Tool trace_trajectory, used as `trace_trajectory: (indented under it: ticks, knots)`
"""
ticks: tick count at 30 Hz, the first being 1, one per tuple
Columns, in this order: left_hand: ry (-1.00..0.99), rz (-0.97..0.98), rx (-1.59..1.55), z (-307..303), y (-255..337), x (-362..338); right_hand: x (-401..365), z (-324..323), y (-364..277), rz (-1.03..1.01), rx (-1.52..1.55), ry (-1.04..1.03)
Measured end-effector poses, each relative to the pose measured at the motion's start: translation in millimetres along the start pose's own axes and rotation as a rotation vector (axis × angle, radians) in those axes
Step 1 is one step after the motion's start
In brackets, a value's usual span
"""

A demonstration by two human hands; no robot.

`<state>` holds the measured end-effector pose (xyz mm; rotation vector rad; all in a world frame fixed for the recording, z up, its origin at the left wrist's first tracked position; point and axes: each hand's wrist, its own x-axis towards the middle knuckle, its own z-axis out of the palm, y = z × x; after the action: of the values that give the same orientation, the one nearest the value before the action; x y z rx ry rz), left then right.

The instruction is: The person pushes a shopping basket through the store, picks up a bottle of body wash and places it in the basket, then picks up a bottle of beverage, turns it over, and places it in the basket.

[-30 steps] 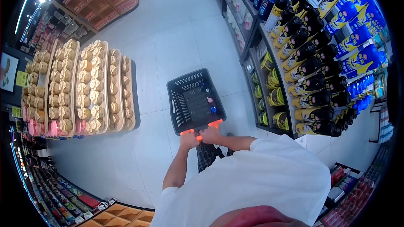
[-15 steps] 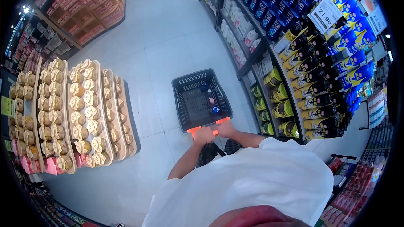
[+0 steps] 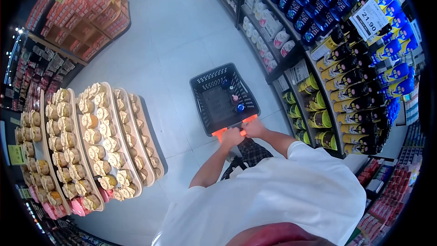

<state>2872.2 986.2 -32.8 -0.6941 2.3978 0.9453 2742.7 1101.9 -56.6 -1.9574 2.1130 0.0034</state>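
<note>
A black shopping cart basket (image 3: pixel 207 81) rolls on the white tiled floor ahead of me. Its orange handle (image 3: pixel 220 132) runs across the near edge. My left hand (image 3: pixel 231 137) is closed around the handle's left half, and my right hand (image 3: pixel 254 129) grips the right half. Inside the basket, along its right wall, lie a few bottles (image 3: pixel 237 103) with pink and blue caps.
Shelves of black-and-yellow bottles (image 3: pixel 350 91) and blue pouches (image 3: pixel 314 9) line the right side. A tiered stand of round packaged goods (image 3: pixel 98 141) stands on the left. Red boxes (image 3: pixel 86 4) fill a far-left display. Open tiled aisle (image 3: pixel 182 23) stretches ahead.
The cart and both hands have moved forward along the aisle. The right-hand shelf has drawn nearer and the left stand has slid back toward me. Both hands have stayed on the handle.
</note>
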Motion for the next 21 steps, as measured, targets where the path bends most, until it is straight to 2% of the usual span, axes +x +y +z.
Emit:
trace_trajectory:
  ticks: [3,5,9,19,21]
  knots:
    - [0.081,0.027,-0.054,-31.6,-1.6,17.8,31.8,-1.4,21.3,-0.003,0.001,0.004]
    - [0.024,-0.017,0.032,-51.7,-5.5,39.7,55.2,3.2,36.6,-0.006,0.027,0.000]
    - [0.068,-0.045,0.152,-79.3,-21.7,76.2,101.2,-43.3,51.2,0.060,0.083,-0.079]
    - [0.233,0.036,0.318,-171.3,-53.1,152.9,212.5,-74.2,104.9,0.052,0.146,0.022]
    - [0.229,0.002,0.328,-190.0,-63.5,171.0,233.7,-85.1,110.2,0.076,0.179,0.038]
